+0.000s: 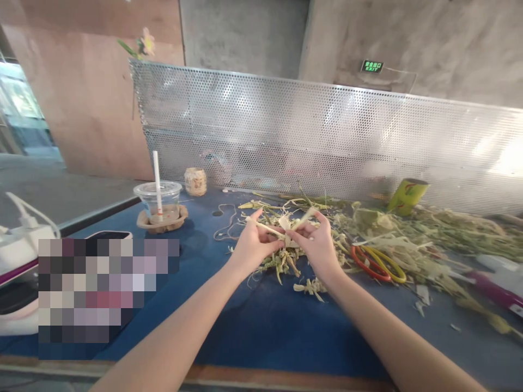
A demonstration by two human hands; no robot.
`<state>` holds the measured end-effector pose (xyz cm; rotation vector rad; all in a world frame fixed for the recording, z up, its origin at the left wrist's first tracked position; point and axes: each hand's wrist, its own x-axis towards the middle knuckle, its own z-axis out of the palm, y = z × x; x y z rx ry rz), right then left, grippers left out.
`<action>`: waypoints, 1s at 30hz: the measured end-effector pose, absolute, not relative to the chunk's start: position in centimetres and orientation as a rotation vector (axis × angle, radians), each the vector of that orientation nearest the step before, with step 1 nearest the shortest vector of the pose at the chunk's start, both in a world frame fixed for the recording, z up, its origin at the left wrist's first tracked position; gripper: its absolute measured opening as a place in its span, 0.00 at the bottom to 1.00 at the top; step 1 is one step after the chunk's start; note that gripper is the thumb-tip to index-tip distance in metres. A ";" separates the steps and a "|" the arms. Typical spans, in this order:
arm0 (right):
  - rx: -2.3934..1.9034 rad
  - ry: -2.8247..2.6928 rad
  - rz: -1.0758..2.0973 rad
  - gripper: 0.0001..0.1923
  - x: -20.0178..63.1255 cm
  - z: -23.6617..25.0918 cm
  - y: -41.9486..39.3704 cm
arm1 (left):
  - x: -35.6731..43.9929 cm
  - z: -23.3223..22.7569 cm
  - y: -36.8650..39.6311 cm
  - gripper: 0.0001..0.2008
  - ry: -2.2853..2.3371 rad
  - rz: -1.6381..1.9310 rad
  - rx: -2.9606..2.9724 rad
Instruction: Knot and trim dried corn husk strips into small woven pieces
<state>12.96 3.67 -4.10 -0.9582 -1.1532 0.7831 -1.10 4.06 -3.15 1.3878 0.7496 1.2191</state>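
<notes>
Over the blue table, my left hand (pixel 250 244) and my right hand (pixel 319 245) meet almost at the fingertips. Between them is a pale strip of dried husk (pixel 285 223), folded or crossed at the middle. One thin end angles out past my left fingers, and another rises beside my right index finger. Both hands pinch it with thumb and fingers; the exact grip is partly hidden. Beneath and behind them lies a loose heap of dried husk scraps (pixel 281 267). A small tuft of scraps (pixel 311 287) sits near my right wrist.
Scissors with red and yellow handles (pixel 354 256) lie right, amid dried leaves (pixel 425 239). A green can (pixel 404 197), a purple-handled tool (pixel 496 291), a lidded cup with straw (pixel 169 209), a small jar (pixel 195 182) and white plugs (pixel 24 245) surround. A perforated metal screen (pixel 261 125) stands behind.
</notes>
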 end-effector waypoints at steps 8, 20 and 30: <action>-1.017 -1.294 0.706 0.11 13.4 -3.9 3.3 | -0.9 -2.8 3.5 0.44 0.781 1.204 1.416; -1.107 -1.417 0.518 0.07 13.0 -3.7 2.7 | -1.0 -2.6 3.3 0.41 0.821 1.211 1.334; -0.895 -1.832 -0.039 0.08 13.6 -3.5 2.0 | -1.2 -2.0 3.4 0.38 0.754 1.266 1.132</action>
